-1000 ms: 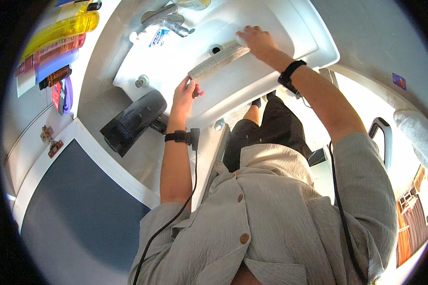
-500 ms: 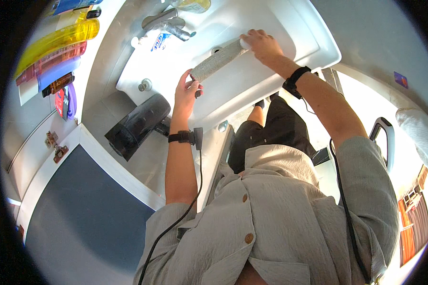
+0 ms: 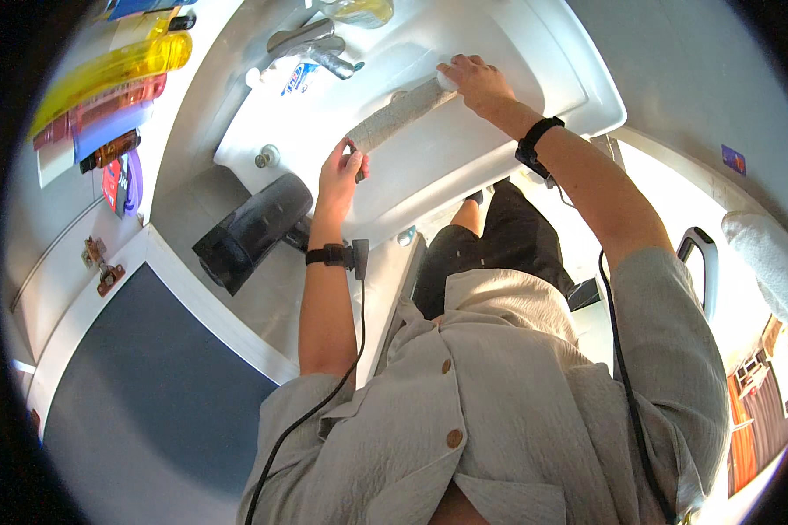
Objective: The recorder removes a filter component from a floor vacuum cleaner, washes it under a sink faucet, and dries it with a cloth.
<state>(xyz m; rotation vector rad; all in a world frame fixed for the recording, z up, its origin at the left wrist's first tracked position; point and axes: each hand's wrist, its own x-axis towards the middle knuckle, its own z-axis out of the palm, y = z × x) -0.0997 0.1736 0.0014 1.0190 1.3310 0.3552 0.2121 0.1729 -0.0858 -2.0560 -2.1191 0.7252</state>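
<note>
A long grey roller (image 3: 403, 114) with a fuzzy-looking surface is held aslant over the white sink basin (image 3: 490, 131). My left hand (image 3: 338, 175) is closed round its lower left end, where a dark end piece shows by the fingers. At the upper right end, my right hand (image 3: 478, 80) grips the roller beside a white, rounded piece (image 3: 447, 80). It is unclear whether that piece is an end cap or something separate. Behind the roller, a metal faucet (image 3: 328, 59) juts over the basin. The roller partly covers the drain hole.
A black hair dryer-like cylinder (image 3: 254, 232) rests left of the basin. Several bottles, one of them yellow (image 3: 118, 74), stand on the shelf at upper left. An open dark-panelled cabinet door (image 3: 140, 376) fills the lower left. Black cables run along both arms.
The roller has shifted slightly left and turned a little in my hands. My right hand has moved slightly left with it; both hands keep their grip.
</note>
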